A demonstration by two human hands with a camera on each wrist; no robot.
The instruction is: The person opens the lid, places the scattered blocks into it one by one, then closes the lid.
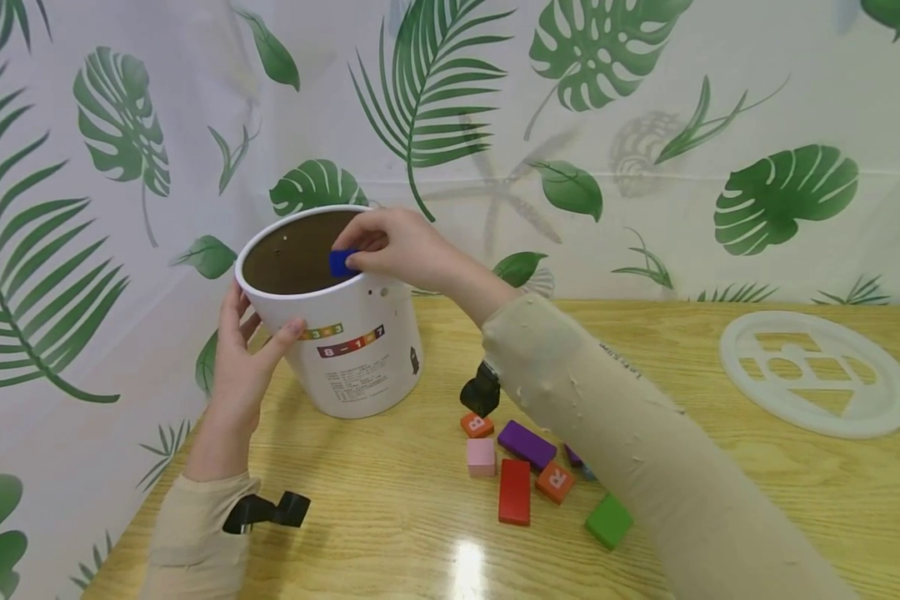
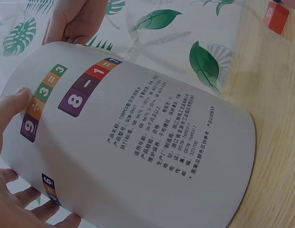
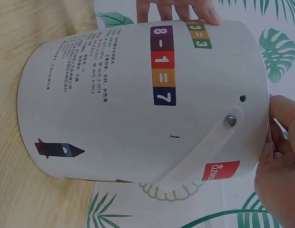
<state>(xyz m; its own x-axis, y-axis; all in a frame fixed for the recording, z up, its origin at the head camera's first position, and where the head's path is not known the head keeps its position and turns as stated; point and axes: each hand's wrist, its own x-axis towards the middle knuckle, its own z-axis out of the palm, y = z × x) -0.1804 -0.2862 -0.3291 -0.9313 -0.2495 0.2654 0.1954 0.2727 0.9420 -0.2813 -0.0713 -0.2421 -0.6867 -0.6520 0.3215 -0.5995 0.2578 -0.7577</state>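
A white bucket with printed coloured number labels stands on the table, tilted toward the left hand. My left hand holds its left side near the rim, thumb on the front wall and fingers spread around the side; the left wrist view shows the thumb and fingers against the wall. Over the bucket's right rim, my right hand pinches a blue block just inside the opening. In the right wrist view the right hand is at the rim, and the block is hidden there.
Right of the bucket lie a purple block, a red block, a pink block, orange lettered blocks and a green block. The right sleeve partly covers others. A white round lid with cut-out shapes lies far right. Leaf-printed cloth stands behind.
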